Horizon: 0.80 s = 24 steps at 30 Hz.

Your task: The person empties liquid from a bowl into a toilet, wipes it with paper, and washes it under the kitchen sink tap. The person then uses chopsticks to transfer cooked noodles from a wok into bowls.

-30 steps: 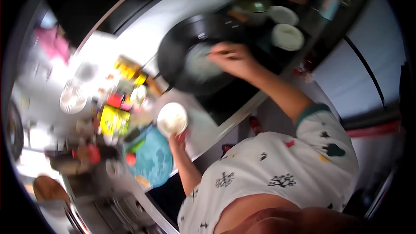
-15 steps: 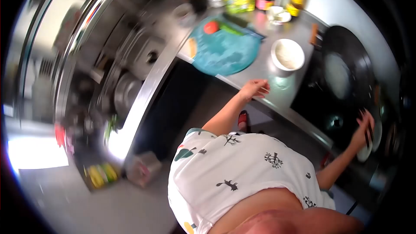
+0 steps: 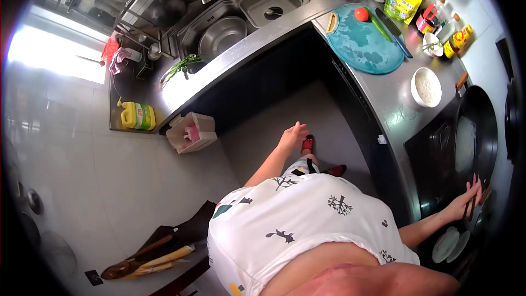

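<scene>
My left hand [image 3: 294,135] hangs over the floor in front of the counter. Its fingers are loosely bent and apart, with nothing in them. On the right, my right hand [image 3: 464,203] is closed around dark chopsticks [image 3: 470,208], beside the near rim of a black wok [image 3: 487,123]. A pale, whitish patch [image 3: 466,140] shows in the bottom of the wok; whether it is liquid or a reflection I cannot tell. Pale dishes [image 3: 446,245] lie just below my right hand. A white bowl [image 3: 426,87] with whitish contents stands on the counter left of the wok.
On the counter, a blue cutting board [image 3: 356,49] carries a tomato [image 3: 361,14], a green vegetable [image 3: 380,25] and a knife [image 3: 394,32]. Seasoning bottles [image 3: 457,41] line the wall. Across the corner are a sink [image 3: 274,3], green onions [image 3: 181,68], a yellow jug [image 3: 137,115] and a bin [image 3: 193,133].
The view has swung left, bringing the sink counter into fuller sight. My left hand has shifted away from the counter edge. My right hand still holds the chopsticks beside the wok.
</scene>
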Available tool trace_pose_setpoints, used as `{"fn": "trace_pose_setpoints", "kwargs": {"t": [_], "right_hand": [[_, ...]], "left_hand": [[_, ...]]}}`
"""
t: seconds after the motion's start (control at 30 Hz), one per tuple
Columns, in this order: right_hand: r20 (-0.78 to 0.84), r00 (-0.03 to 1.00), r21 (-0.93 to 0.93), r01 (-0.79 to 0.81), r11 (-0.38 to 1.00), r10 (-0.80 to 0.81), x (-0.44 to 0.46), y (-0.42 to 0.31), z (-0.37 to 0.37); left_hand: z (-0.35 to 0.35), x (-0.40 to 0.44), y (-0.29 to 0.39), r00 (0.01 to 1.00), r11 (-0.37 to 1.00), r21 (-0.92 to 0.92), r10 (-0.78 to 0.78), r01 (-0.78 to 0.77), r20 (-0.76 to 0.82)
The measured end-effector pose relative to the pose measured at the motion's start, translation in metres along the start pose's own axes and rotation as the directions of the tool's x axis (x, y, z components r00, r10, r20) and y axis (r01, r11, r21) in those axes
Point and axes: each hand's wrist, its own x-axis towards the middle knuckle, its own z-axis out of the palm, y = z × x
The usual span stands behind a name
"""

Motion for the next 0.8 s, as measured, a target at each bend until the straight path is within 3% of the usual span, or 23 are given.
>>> {"fn": "trace_pose_setpoints", "kwargs": {"t": [0.07,0.13,0.2,0.27,0.3,0.33,0.4,0.43,0.53,0.6,0.73,0.8], "right_hand": [[0.014,0.994,-0.078,0.110,0.991,-0.109,-0.007,-0.019,-0.008],[0.013,0.991,-0.036,0.137,0.990,-0.137,-0.016,-0.047,-0.018],[0.003,0.998,-0.151,0.068,0.986,-0.068,-0.039,-0.058,-0.037],[0.011,0.997,-0.073,0.071,0.995,-0.071,-0.072,-0.056,-0.046],[0.040,0.998,-0.136,0.049,0.990,-0.044,-0.094,-0.043,-0.054],[0.068,0.995,-0.251,-0.052,0.967,0.071,-0.115,-0.047,-0.062],[0.046,0.976,-0.179,-0.203,0.963,0.214,-0.156,-0.051,-0.069],[0.074,0.979,-0.248,-0.167,0.954,0.191,-0.171,-0.057,-0.076],[0.022,0.930,-0.428,-0.322,0.844,0.366,-0.198,-0.085,-0.091],[-0.021,0.940,-0.394,-0.321,0.861,0.341,-0.204,-0.097,-0.092],[0.061,0.966,-0.362,-0.212,0.908,0.250,-0.200,-0.114,-0.087],[0.177,0.970,-0.351,-0.097,0.931,0.168,-0.197,-0.121,-0.075]], "left_hand": [[-0.002,-0.003,0.006,0.996,0.995,0.102,-0.006,-0.003,0.085],[0.003,0.015,0.009,0.992,0.978,0.210,-0.027,-0.001,0.126],[0.008,0.034,0.001,0.990,0.962,0.269,0.013,-0.051,0.143],[0.010,0.063,-0.014,0.958,0.909,0.338,0.171,-0.244,0.231],[0.012,0.064,-0.008,0.941,0.867,0.383,0.239,-0.318,0.240],[0.009,0.071,-0.005,0.922,0.819,0.443,0.253,-0.365,0.293],[0.000,0.084,0.011,0.878,0.710,0.535,0.268,-0.458,0.397],[-0.004,0.086,0.020,0.894,0.723,0.556,0.197,-0.409,0.401],[-0.021,0.093,0.033,0.867,0.715,0.539,0.194,-0.446,0.459],[-0.032,0.084,0.040,0.854,0.742,0.489,0.215,-0.459,0.475],[-0.055,0.054,0.059,0.917,0.771,0.540,0.140,-0.338,0.373],[-0.076,0.061,0.052,0.913,0.843,0.361,0.328,-0.398,0.242]]}}
